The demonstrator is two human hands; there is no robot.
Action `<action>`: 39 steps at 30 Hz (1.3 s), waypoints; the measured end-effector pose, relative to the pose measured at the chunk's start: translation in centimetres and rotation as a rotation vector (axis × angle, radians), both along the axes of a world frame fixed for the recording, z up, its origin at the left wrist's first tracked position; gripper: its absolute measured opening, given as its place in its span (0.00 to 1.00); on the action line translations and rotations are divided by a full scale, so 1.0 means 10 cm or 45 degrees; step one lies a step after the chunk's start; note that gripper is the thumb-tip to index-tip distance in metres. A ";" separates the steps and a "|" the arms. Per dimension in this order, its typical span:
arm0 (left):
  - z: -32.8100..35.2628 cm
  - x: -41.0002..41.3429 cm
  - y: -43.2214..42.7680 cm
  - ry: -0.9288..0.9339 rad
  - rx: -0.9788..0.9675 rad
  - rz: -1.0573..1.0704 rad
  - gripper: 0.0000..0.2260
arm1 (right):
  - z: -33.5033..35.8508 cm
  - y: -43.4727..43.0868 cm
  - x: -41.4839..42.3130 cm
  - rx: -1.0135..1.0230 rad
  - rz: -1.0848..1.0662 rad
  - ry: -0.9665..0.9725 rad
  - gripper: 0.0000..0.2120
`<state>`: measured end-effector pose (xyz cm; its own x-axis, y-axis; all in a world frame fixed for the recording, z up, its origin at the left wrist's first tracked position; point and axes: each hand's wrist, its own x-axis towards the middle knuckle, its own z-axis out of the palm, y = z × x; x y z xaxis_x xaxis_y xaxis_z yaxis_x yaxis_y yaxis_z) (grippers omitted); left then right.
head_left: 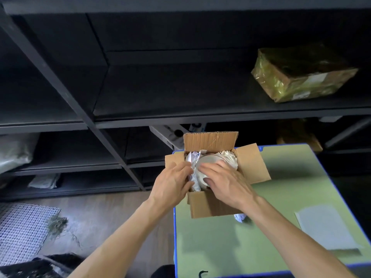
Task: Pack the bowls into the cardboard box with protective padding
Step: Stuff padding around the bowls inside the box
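Left hand (172, 181): is being held at the left inner edge of the box, with fingers and thumb curled round a fold of the paper padding (193, 159), which is being gripped.
Right hand (222, 180): is being laid flat on the bowl (206, 162), with the fingers straight and spread; nothing is being gripped, and the fingertips are being blurred slightly.
Bowl: white; it is being kept inside the cardboard box (208, 206), near the middle, and its near side is being covered by the right hand.
Paper padding: white and crumpled; it is being pressed against the bowl on the left and on the far right, within the box walls.
Cardboard box: is being stood on the far left corner of the table (261, 247), with its flaps open, the far flap upright and the right flap spread outward.
Table: a green top is being framed by a blue edge.
Paper ball (240, 217): is being left on the table just beside the box's near right corner.
Grey sheet (325, 227): is being kept flat on the table at the right, well apart from the box.
Shelving (140, 117): dark, at the far side; a wrapped parcel (301, 75) is being stored on it at the far right.
Mesh mat (22, 231): is being left on the floor at the near left.
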<state>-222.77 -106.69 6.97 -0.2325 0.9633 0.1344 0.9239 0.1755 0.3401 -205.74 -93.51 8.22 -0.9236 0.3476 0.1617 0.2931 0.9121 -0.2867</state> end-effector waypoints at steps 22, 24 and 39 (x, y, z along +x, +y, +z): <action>0.25 1.07 0.33 -0.126 0.146 -0.185 0.10 | 0.22 0.24 0.90 -0.112 -0.210 -0.008 0.11; 0.25 1.28 0.37 -0.160 0.112 -0.246 0.07 | 0.21 0.27 1.13 -0.144 -0.215 -0.045 0.14; -0.31 2.39 0.51 -0.044 -0.718 0.013 0.28 | -0.51 0.64 1.92 -0.365 -0.215 -0.482 0.16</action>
<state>-198.88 -101.62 3.84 -0.2370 0.8816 -0.4081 0.9112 0.3475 0.2214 -186.57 -87.12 3.11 -0.8258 0.4790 -0.2978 0.5620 0.7429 -0.3637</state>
